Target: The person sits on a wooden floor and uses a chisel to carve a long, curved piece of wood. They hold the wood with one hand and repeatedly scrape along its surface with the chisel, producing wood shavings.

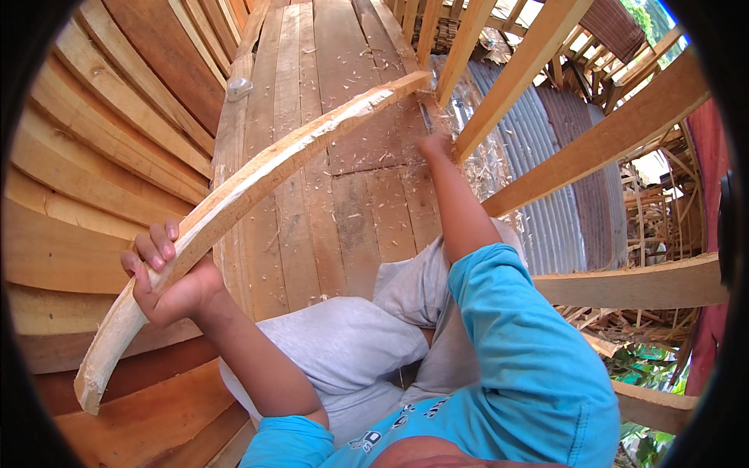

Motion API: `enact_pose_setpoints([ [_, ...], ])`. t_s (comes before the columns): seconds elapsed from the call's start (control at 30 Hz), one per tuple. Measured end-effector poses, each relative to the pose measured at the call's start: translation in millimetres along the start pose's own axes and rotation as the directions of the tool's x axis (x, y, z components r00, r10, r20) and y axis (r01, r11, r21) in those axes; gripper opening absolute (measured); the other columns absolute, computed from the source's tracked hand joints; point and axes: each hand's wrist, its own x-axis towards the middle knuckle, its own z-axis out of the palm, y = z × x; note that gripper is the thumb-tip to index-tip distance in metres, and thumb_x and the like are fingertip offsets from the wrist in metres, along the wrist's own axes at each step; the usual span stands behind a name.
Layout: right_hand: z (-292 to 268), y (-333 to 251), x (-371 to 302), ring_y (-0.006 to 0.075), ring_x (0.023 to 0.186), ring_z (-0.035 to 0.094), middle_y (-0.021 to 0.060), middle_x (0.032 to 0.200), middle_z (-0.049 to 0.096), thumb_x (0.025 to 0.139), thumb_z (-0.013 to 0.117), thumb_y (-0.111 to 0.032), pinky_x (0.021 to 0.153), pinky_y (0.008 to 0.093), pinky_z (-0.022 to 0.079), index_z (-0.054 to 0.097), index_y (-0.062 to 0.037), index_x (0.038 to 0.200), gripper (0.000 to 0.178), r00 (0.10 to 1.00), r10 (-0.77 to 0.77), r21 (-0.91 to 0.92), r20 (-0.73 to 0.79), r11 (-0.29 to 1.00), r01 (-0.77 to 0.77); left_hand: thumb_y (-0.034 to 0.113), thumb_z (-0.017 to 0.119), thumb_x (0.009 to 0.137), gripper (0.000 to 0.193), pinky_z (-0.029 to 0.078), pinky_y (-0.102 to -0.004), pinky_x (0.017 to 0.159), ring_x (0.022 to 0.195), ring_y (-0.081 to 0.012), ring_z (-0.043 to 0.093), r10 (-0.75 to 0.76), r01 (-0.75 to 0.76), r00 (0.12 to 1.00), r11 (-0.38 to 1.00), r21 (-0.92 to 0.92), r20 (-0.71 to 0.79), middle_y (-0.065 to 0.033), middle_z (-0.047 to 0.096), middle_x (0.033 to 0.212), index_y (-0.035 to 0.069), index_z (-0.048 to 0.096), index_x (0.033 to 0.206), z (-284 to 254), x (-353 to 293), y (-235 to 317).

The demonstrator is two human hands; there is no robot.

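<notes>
A long, rough-hewn length of pale wood (289, 152) slants from the lower left up to the floor's right edge. Its top face shows a whitish freshly cut strip. My left hand (168, 281) is closed around its lower part, fingers over the far side and thumb on the near side. My right arm reaches forward, and my right hand (435, 143) looks closed just below the wood's far end. A narrow strip with a greyish edge (429, 115) lies beyond that hand; whether it is a tool in my grip is too small to tell.
Wood shavings are scattered over the plank floor (289, 226). Wooden boards (94, 156) line the left side. Upright slats (519, 86) and corrugated metal sheets (546, 168) stand on the right. A clear plastic item (239, 88) rests at the far left of the floor.
</notes>
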Motion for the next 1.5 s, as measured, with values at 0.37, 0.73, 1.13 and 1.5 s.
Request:
enact_pose_setpoints([
  [0.37,14,-7,-12,0.0378,0.121,0.058,0.0336,0.131,0.051,0.092,0.057,-0.021,0.098,0.0471,0.049,0.02,0.0116,0.143,0.072,0.97,0.034,-0.242,0.242,0.97,0.026,0.016,0.053,0.074,0.015,0.038,-0.0316,0.07,0.06,-0.0129,0.039,0.01,-0.009,1.0,1.0,0.016,-0.029,0.0023,0.036,0.062,0.019,0.039,0.074,-3,1,1],
  [0.73,20,24,-9,0.0421,0.128,0.052,0.0325,0.141,0.045,0.093,0.053,-0.02,0.103,0.0498,0.044,0.033,0.012,0.142,0.062,0.926,0.005,-0.114,0.378,0.993,0.041,0.017,0.053,0.074,0.015,0.039,-0.034,0.07,0.061,-0.0156,0.039,0.0,-0.003,0.992,1.0,-0.018,-0.123,0.0001,0.036,0.063,0.019,0.037,0.073,-7,5,-1],
  [1.13,-62,-14,-75,0.0307,0.081,0.07,0.0247,0.102,0.066,0.093,0.054,-0.018,0.065,0.0389,0.056,0.044,0.0104,0.125,0.045,0.92,-0.325,0.128,0.219,0.944,0.303,0.016,0.052,0.073,0.013,0.039,-0.0348,0.069,0.06,-0.0162,0.038,0.018,-0.021,0.996,0.999,-0.035,-0.088,0.0,0.034,0.062,0.018,0.039,0.073,-15,12,-3],
  [1.5,-92,-24,-165,0.0367,0.091,0.066,0.0219,0.091,0.067,0.088,0.068,-0.023,0.082,0.0442,0.05,0.059,0.0016,0.104,0.031,0.774,-0.58,0.539,0.254,0.749,0.385,0.014,0.058,0.077,0.011,0.036,-0.0326,0.071,0.061,-0.0131,0.038,0.015,0.044,0.917,0.989,-0.139,0.398,0.0016,0.037,0.061,0.018,0.047,0.078,-16,18,-1],
])
